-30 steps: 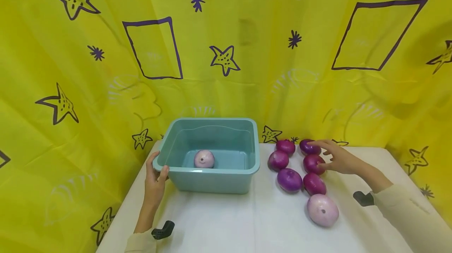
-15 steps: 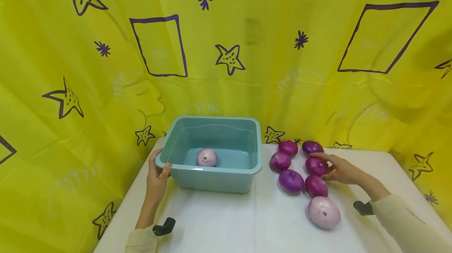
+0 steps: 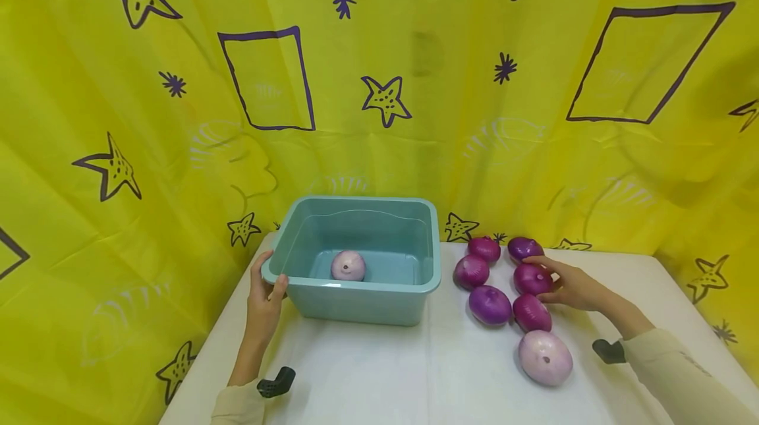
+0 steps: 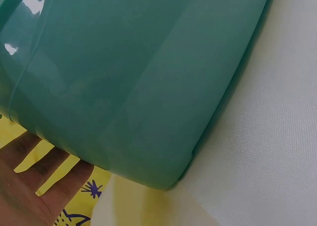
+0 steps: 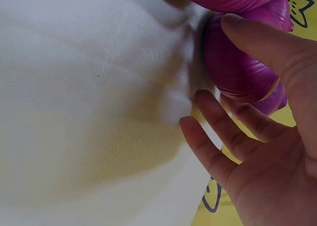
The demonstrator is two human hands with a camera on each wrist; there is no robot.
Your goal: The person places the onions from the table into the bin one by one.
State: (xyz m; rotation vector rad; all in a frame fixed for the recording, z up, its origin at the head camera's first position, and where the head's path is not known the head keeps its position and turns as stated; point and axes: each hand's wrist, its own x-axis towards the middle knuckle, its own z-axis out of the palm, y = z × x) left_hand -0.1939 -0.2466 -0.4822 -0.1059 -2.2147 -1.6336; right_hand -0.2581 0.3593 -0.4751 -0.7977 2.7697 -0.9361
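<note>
A teal plastic tub (image 3: pixel 373 306) stands on the white table, with one pale onion (image 3: pixel 348 267) lying inside. My left hand (image 3: pixel 263 310) grips its near left corner, thumb on the front and fingers along the side, as the tub's wall (image 4: pixel 124 87) in the left wrist view also shows. My right hand (image 3: pixel 572 286) holds a red onion (image 3: pixel 530 278) in the right-hand row, thumb on the near side and fingers reaching round behind. In the right wrist view, the thumb lies against that onion (image 5: pixel 233 62), which still sits among the others.
Other red onions surround the held one: one behind (image 3: pixel 524 248), one in front (image 3: pixel 532 313), and several to its left, including a purple one (image 3: pixel 489 306). A larger pale onion (image 3: pixel 545 358) lies nearest. A yellow patterned curtain (image 3: pixel 415 161) hangs behind the table.
My right hand has come down and closed its thumb and fingers round the red onion. The view has shifted slightly; the left hand stays on the tub.
</note>
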